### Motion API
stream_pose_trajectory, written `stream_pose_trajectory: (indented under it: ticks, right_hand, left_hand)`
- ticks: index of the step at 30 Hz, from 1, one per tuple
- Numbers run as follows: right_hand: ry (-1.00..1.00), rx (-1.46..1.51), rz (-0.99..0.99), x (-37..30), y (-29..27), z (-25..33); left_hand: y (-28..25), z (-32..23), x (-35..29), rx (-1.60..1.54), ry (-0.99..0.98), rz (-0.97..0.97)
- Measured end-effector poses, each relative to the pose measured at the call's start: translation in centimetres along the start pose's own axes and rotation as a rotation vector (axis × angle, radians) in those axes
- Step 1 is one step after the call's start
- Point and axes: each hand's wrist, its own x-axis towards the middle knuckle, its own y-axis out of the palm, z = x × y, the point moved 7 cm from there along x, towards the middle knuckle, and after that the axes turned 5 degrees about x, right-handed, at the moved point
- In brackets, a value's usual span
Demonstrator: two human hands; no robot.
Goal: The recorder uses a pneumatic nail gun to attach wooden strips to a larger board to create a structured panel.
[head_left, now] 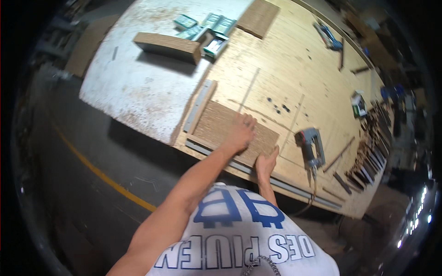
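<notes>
A brown wood-grain board (216, 120) lies flat at the near edge of the workbench, in the corner between two metal-faced guide strips. My left hand (241, 132) rests on top of it, fingers slightly bent and apart. At the board's right end my right hand (266, 164) grips the near corner, its thumb along the edge; the fingers beneath are partly hidden. Right of the board lies a grey and red air nailer (311, 146), with a hose (315, 181) running off the near edge. One guide strip (199, 108) runs along the board's left end, the other (294, 186) along the bench's front edge.
On the white sheet (133, 83) to the left, a thick brown panel (168, 45) stands on edge near several green boxes (223, 25). Another board (258, 17) lies farther back. A blue tool (329, 37) sits at far right, above a heap of wood strips (370, 154).
</notes>
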Motion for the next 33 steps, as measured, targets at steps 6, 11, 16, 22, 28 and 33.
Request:
stream_pose_trajectory:
  ticks: [6,11,16,22,28,33]
  right_hand:
    - [0.064,-0.081,0.094,-0.4,-1.6,-0.8]
    - [-0.023,-0.183,0.061,1.8,-2.9,-2.5]
    - [0.155,-0.254,0.330,3.3,-3.2,-7.5]
    - [0.309,0.164,0.291,1.9,-3.2,-5.2]
    - [0.379,0.103,0.262,2.6,-2.9,-4.3]
    - [0.507,0.036,0.247,4.2,-2.8,-5.8]
  left_hand:
    - [-0.5,3.5,-1.1,-0.065,-0.014,-0.069]
    - [-0.8,3.2,-0.7,-0.106,0.026,-0.046]
    - [-0.8,3.7,-0.7,-0.117,0.091,-0.068]
    - [-1.2,4.0,-0.7,-0.142,0.129,-0.031]
    - [-1.1,4.0,-0.8,-0.164,0.114,-0.016]
    - [-0.8,3.7,-0.5,-0.138,0.109,-0.021]
